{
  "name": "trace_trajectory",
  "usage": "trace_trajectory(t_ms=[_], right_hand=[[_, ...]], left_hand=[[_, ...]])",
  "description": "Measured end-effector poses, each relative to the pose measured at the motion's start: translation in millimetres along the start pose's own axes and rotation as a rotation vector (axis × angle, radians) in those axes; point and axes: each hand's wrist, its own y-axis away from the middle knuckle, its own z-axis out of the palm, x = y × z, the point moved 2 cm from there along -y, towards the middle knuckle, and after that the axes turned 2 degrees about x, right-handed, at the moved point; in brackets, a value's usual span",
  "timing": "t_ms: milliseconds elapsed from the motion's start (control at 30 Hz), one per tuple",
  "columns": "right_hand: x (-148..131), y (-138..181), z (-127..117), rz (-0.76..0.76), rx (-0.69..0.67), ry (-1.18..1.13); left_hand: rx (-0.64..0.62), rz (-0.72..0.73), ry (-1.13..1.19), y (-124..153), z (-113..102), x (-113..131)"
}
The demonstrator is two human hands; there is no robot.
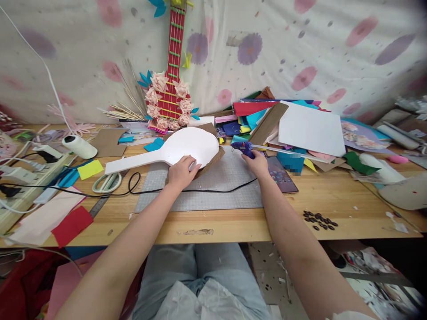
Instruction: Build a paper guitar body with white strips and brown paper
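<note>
A white banjo-shaped board cutout [191, 144], with a round body and a long neck pointing left, lies over the grey cutting mat [216, 200]. My left hand [183, 172] grips its near edge, fingers on the white face. Brown cardboard [213, 162] shows beneath the cutout's right side. In my right hand [257, 163] is a blue hot glue gun [240, 146], its yellow nozzle pointing left, close to the cutout's right rim. A long translucent glue stick [287, 151] extends from the gun's back. The black cord [213, 191] crosses the mat.
A tablet [282, 175] lies right of my right hand, with small dark beads [320, 220] nearer the edge. Scissors [106, 182], a thread spool [80, 146] and a power strip [33, 182] are leftward. Behind stand a flower-trimmed red toy guitar [170, 98] and piled coloured sheets [256, 118].
</note>
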Motion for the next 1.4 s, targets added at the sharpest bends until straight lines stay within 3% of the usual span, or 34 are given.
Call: trace_trajectory(t_ms=[100, 167, 267, 367, 433, 600, 800, 933, 1100, 1267, 1400], right_hand=[[-6, 4, -10, -0.011, 0.085, -0.332], [-16, 12, -17, -0.07, 0.043, -0.603], [-35, 33, -19, -0.143, -0.235, -0.772], [-44, 55, -12, -0.147, -0.588, -0.642], [-43, 63, -7, -0.142, -0.684, -0.538], [-34, 60, -4, -0.11, -0.601, -0.451], [-32, 56, -5, -0.095, -0.491, -0.348], [-31, 55, -4, -0.06, -0.447, -0.346], [-28, 53, 0, -0.04, -0.412, -0.363], [-27, 53, 4, -0.018, -0.394, -0.4], [-27, 52, 6, -0.036, -0.379, -0.458]], left_hand=[[0.082, 0.068, -0.089, 7, 15, 8], [0.113, 0.084, -0.127, 9, 24, 10], [0.136, 0.093, -0.147, 11, 31, 10], [0.161, 0.123, -0.124, 11, 30, 10], [0.206, 0.148, -0.087, 13, 23, 8], [0.331, 0.14, 0.01, 18, -2, -12], [0.297, -0.232, -0.118, 15, -35, -54], [0.339, -0.355, -0.258, 16, -55, -71], [0.338, -0.451, -0.296, 19, -58, -84], [0.196, -0.472, -0.321, 19, -52, -83], [0.113, -0.41, -0.347, 24, -53, -84]])
